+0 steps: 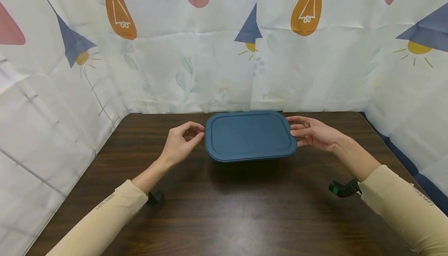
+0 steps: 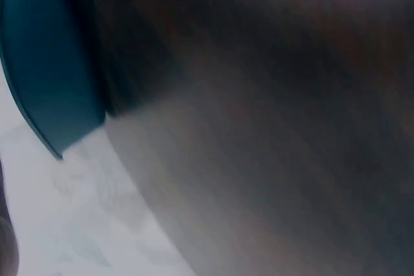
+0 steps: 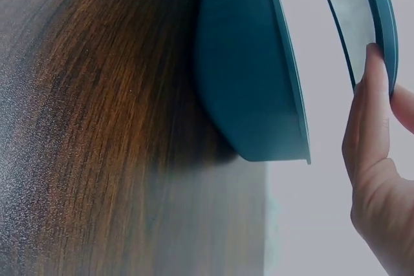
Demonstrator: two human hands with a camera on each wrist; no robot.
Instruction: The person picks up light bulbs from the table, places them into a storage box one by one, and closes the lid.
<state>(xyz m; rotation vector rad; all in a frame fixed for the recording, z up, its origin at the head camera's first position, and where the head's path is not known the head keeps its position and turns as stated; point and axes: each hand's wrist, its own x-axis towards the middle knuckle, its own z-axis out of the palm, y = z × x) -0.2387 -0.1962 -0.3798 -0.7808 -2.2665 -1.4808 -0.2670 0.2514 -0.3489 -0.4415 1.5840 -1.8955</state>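
Note:
A blue rectangular lid with rounded corners (image 1: 250, 136) is held level between both hands. My left hand (image 1: 182, 141) pinches its left end with curled fingers and thumb. At the opposite end, the right hand (image 1: 316, 133) grips the rim, thumb on one face and fingers on the other, as the right wrist view shows. Below the lid stands a deep teal-blue container (image 3: 249, 75), with a gap between its rim and the lid. The head view hides this container behind the lid, while the left wrist view catches one end of the container (image 2: 45, 63), blurred.
A dark brown wooden table (image 1: 231, 217) carries the container. White printed cloth (image 1: 217, 61) hangs behind and along the sides. Dark wrist devices (image 1: 344, 189) sit under both beige sleeves (image 1: 105, 217). Dark blue fabric (image 1: 402, 156) runs along the right table edge.

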